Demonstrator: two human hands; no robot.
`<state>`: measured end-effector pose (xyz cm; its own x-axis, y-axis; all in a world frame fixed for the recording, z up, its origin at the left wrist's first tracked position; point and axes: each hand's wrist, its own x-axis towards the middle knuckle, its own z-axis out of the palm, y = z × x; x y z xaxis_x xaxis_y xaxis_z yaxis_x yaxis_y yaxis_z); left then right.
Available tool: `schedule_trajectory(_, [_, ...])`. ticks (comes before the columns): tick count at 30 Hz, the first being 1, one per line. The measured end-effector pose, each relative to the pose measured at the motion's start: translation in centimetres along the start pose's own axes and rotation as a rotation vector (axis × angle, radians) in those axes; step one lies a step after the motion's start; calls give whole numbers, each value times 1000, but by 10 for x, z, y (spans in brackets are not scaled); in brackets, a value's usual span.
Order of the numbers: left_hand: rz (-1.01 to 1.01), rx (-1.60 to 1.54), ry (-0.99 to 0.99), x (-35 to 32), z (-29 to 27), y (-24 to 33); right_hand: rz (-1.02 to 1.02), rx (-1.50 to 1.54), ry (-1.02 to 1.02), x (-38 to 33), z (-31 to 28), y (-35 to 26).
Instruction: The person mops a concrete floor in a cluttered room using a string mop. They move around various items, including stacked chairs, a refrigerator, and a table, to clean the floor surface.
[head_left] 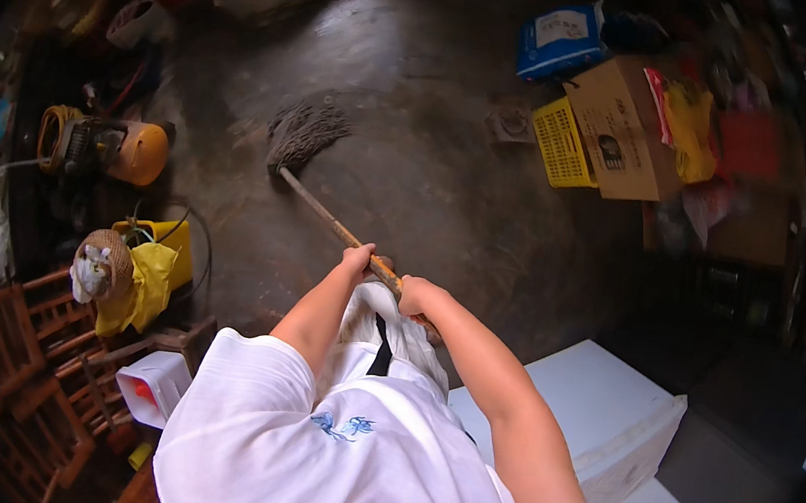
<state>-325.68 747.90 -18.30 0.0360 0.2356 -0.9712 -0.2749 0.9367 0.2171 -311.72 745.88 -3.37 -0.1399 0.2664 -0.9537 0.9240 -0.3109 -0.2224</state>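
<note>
A string mop (309, 134) with a grey, damp-looking head lies on the dark concrete floor ahead of me, a little to the left. Its long wooden handle (323, 213) slants back toward my waist. My left hand (358, 258) is wrapped round the handle in front of my body. Closer to the handle's near end, my right hand (415, 296) grips it too, with the fingers partly hidden. The strands spread away from the handle and touch the floor.
At left stand an orange-tanked machine (141, 154), a yellow container (170, 250) and wooden chairs (45, 335). To the right are a yellow basket (564, 143), a cardboard box (619, 127) and a blue bag (561, 41). A white box-shaped surface (575, 400) sits beside my right arm.
</note>
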Motion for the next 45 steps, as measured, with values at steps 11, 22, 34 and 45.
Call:
schedule_trajectory(11, [-232,-15,-371,8,101,-139,86,53,264,-75,57,164])
schedule_trajectory(22, [-223,324,-290,4,286,-341,308,463,439,-154,169,384])
schedule_trajectory(34, [-95,1184,-246,-72,409,-552,380,1267,566,-211,359,525])
schedule_trajectory(45, [-38,1140,-560,-75,398,-578,280,1793,253,-298,410,520])
